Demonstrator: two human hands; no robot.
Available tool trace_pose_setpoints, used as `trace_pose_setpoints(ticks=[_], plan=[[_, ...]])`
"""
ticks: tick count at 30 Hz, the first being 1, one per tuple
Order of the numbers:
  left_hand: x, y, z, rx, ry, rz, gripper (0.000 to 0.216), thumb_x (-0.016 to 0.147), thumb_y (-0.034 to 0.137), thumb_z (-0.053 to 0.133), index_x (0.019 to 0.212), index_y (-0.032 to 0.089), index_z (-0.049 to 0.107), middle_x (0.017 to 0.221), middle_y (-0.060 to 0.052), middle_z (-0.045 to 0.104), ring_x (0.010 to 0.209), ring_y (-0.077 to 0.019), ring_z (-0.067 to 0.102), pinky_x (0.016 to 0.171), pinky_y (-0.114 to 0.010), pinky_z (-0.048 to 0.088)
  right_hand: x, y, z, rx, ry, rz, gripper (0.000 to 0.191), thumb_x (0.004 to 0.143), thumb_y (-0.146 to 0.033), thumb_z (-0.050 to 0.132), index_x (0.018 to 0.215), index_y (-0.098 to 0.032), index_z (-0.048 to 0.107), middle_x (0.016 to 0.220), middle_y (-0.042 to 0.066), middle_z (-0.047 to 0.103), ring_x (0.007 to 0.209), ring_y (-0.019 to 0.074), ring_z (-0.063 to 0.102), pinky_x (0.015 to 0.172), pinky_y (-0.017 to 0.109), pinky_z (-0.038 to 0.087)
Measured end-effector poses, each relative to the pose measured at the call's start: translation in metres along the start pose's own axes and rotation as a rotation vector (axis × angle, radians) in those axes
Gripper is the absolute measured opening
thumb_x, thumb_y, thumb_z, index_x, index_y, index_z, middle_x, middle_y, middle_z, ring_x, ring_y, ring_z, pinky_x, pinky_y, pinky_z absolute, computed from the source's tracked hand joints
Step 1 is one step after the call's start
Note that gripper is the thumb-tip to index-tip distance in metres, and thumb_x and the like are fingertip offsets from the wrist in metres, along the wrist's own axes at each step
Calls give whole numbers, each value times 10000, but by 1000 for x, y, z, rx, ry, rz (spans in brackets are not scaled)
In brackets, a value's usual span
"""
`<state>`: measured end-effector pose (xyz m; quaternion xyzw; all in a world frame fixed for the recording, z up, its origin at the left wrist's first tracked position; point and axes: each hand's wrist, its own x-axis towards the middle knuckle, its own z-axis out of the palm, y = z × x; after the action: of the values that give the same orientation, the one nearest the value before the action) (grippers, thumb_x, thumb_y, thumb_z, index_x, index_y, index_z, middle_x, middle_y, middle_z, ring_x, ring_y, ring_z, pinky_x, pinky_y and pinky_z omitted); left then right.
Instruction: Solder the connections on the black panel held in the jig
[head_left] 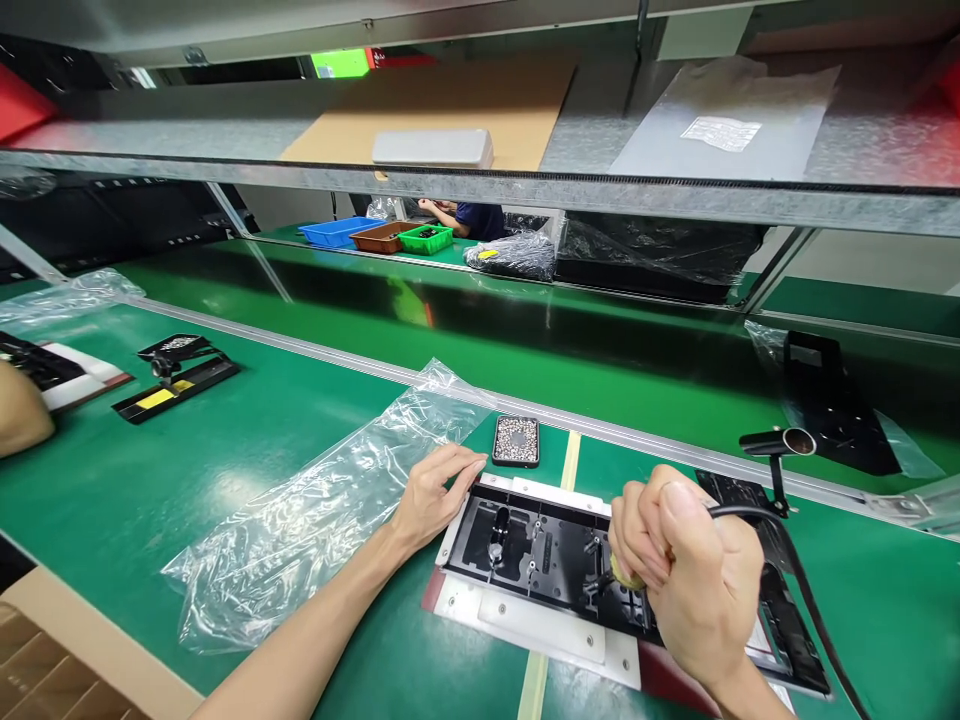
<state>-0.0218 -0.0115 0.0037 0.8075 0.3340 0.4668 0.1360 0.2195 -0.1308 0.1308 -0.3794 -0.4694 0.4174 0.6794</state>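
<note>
Green bench matting (225, 450) carries a white fixture (540, 627) holding a black panel (540, 550), near and right of centre. We rest our left hand (439, 495) on its far-left corner, fingers extended and pressed together, beside a clear bag (315, 510). Our right hand (690, 580) is clenched around a corded driver (624, 578) over the panel; a screw tray (516, 440) lies just beyond.

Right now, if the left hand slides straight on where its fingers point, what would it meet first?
Probably the small speckled tray just beyond the left hand, though depth is unclear.
</note>
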Motion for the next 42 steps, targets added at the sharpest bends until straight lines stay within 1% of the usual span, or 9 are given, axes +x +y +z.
trace_pose_setpoints(ticks=[6, 14, 19, 26, 30, 42], plan=[[-2, -2, 2, -2, 2, 4, 172, 1049, 185, 613, 1119, 192, 770, 983, -61, 761, 900, -187, 708, 813, -330, 576, -1, -2, -1, -2, -1, 5, 547, 1061, -462, 553, 612, -220, 354, 519, -40, 316, 447, 100, 284, 383, 231, 243], [-1, -1, 2, -5, -5, -9, 177, 1055, 190, 605, 1107, 195, 774, 975, -63, 760, 897, -191, 705, 808, -337, 577, 1, -5, 2, -9, 6, 1, 559, 1046, -466, 572, 602, -215, 346, 503, -41, 308, 440, 100, 278, 383, 228, 242], [-1, 0, 1, -2, -6, -17, 180, 1059, 192, 598, 1105, 198, 772, 977, -63, 761, 893, -189, 709, 803, -339, 582, 0, -4, 0, 6, 9, 41, 557, 1041, -476, 576, 612, -217, 333, 512, -45, 292, 450, 99, 264, 397, 228, 235], [0, 1, 2, 0, 0, -5, 177, 1055, 181, 601, 1107, 196, 770, 978, -61, 760, 890, -185, 712, 793, -333, 584, -1, 3, -12, 5, -67, 51, 507, 1074, -448, 519, 649, -223, 357, 540, -40, 308, 469, 123, 299, 411, 245, 278], [1, 2, 2, 3, -1, 2, 174, 1055, 178, 602, 1098, 198, 769, 992, -56, 764, 903, -182, 716, 812, -329, 587, -1, 3, -13, 10, -80, 41, 499, 1070, -438, 534, 649, -224, 371, 538, -40, 318, 466, 123, 303, 407, 247, 278], [0, 0, 2, -7, -13, -2, 194, 1062, 188, 589, 1111, 214, 775, 1005, -60, 764, 911, -191, 711, 833, -348, 586, -4, 1, -10, 4, -57, 45, 500, 1072, -435, 535, 645, -224, 381, 543, -36, 324, 474, 124, 328, 419, 254, 294]])
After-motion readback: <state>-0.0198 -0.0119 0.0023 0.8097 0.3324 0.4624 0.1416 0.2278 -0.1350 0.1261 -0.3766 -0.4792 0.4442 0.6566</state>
